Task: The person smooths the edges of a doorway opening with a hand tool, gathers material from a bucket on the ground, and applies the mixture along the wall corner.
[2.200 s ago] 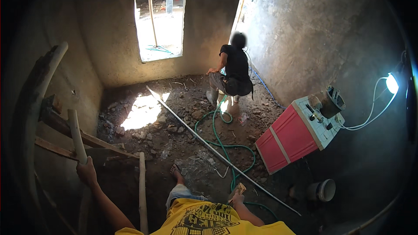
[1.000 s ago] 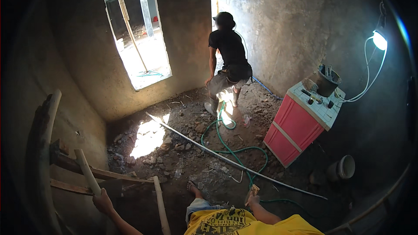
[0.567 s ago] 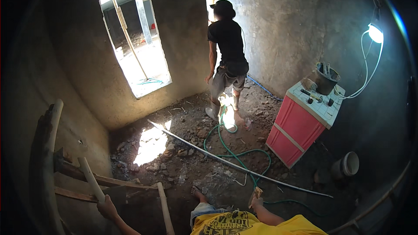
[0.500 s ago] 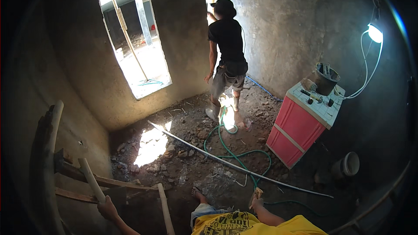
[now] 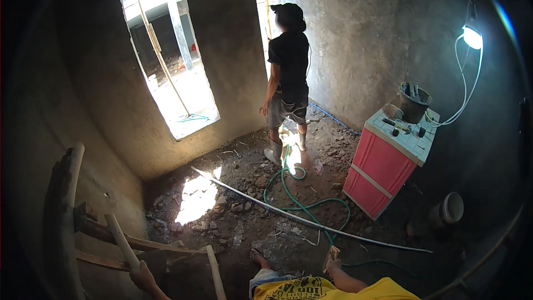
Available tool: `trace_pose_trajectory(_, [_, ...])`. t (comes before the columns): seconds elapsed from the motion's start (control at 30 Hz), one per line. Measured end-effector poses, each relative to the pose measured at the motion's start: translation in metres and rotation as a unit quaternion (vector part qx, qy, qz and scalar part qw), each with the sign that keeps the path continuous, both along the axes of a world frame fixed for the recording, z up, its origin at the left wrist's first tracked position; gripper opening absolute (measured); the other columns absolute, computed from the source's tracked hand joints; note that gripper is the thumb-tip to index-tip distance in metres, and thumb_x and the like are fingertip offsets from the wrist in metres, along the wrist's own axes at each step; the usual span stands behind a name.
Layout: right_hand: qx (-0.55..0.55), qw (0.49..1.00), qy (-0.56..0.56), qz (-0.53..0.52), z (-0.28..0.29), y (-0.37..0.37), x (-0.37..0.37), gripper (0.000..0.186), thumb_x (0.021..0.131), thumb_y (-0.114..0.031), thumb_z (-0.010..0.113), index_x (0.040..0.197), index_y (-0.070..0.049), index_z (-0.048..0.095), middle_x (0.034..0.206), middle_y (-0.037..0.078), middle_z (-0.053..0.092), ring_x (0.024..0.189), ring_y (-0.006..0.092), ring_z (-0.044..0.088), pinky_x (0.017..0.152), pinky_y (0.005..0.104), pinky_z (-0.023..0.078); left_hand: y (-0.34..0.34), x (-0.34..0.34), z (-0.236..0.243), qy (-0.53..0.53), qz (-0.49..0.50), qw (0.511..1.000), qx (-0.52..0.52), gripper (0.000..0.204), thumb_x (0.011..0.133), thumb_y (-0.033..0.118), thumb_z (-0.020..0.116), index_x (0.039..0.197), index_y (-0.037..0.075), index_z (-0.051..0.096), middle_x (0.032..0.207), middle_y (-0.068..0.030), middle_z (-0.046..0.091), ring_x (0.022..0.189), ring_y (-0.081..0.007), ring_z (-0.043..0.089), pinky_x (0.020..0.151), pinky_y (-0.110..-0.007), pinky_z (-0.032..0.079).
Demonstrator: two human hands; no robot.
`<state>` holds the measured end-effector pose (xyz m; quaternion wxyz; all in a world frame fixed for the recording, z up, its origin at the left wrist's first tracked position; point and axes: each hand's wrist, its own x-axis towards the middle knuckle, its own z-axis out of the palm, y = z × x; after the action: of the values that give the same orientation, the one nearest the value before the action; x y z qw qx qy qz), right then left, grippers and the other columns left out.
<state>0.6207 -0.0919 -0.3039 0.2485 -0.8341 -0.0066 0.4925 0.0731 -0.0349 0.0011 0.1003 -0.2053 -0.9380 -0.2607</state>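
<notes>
My left hand [image 5: 142,278] is closed round the lower end of a short, pale round pole [image 5: 122,241], beside a wooden frame at the lower left. At the lower middle, my right hand [image 5: 333,266] grips a small tan, block-like piece [image 5: 333,252] whose kind I cannot make out. A green hose [image 5: 308,210] runs across the rubble floor and passes just behind that hand. My bare foot [image 5: 257,255] rests on the ground in front of me.
A co-worker [image 5: 288,66] in dark clothes stands by the bright doorway. To the right, a pink tiled block [image 5: 373,175] carries a bucket [image 5: 415,103] and small tools. A long white pipe [image 5: 311,222] crosses the rubble. A lit bulb [image 5: 472,38] hangs at right; a pail [image 5: 447,209] lies below.
The co-worker has straightened up and brought down the arm that was raised at the doorway. My view has shifted slightly; both my hands keep their grips.
</notes>
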Motion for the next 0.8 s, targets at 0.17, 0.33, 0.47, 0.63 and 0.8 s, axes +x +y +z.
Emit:
trace_pose_trajectory(0.17, [0.034,0.999,0.0,-0.002,0.019,0.002,-0.007,0.048,0.094,-0.037,0.041,0.121,0.002,0.047,0.106,0.017,0.058,0.092,0.0287,0.058,0.074,0.0395,0.045,-0.002,-0.013,-0.012,0.009,0.012,1.0,0.003,0.053,0.074,0.033,0.063,0.112,-0.002,0.051,0.101,-0.0209,0.06,0.091,-0.0364,0.059,0.078,-0.045,0.047])
trace_pose_trajectory(0.33, [0.03,0.999,-0.022,0.01,0.025,0.0,-0.008,0.047,0.094,-0.037,0.041,0.115,0.004,0.051,0.094,0.015,0.059,0.08,0.0257,0.057,0.07,0.0383,0.044,-0.007,-0.004,-0.006,0.017,-0.009,1.0,0.021,0.062,0.073,0.032,0.062,0.124,0.0,0.043,0.109,-0.0222,0.056,0.097,-0.0375,0.057,0.082,-0.045,0.045])
trace_pose_trajectory(0.47, [-0.027,0.999,-0.031,0.011,0.013,0.002,-0.004,0.046,0.094,-0.037,0.041,0.102,0.005,0.055,0.083,0.014,0.058,0.068,0.0228,0.055,0.065,0.0379,0.043,-0.005,-0.009,-0.009,-0.011,-0.019,1.0,0.0,0.062,0.073,0.031,0.062,0.123,-0.002,0.043,0.109,-0.0226,0.057,0.097,-0.038,0.057,0.082,-0.045,0.045])
trace_pose_trajectory(0.63, [0.006,1.0,-0.009,0.003,0.012,0.002,-0.003,0.046,0.094,-0.037,0.04,0.107,0.005,0.054,0.086,0.014,0.058,0.071,0.0232,0.056,0.066,0.037,0.043,-0.007,-0.002,-0.003,-0.003,-0.006,1.0,0.014,0.062,0.073,0.031,0.063,0.121,-0.002,0.044,0.106,-0.0227,0.058,0.096,-0.0382,0.057,0.082,-0.045,0.045])
trace_pose_trajectory(0.8, [0.057,0.998,-0.029,-0.015,-0.015,-0.008,-0.001,0.046,0.094,-0.035,0.04,0.117,0.004,0.05,0.092,0.014,0.058,0.077,0.0244,0.055,0.07,0.0376,0.042,0.0,-0.001,-0.008,0.003,-0.017,1.0,0.021,0.062,0.073,0.033,0.062,0.122,-0.001,0.046,0.108,-0.0218,0.058,0.096,-0.038,0.057,0.082,-0.045,0.045])
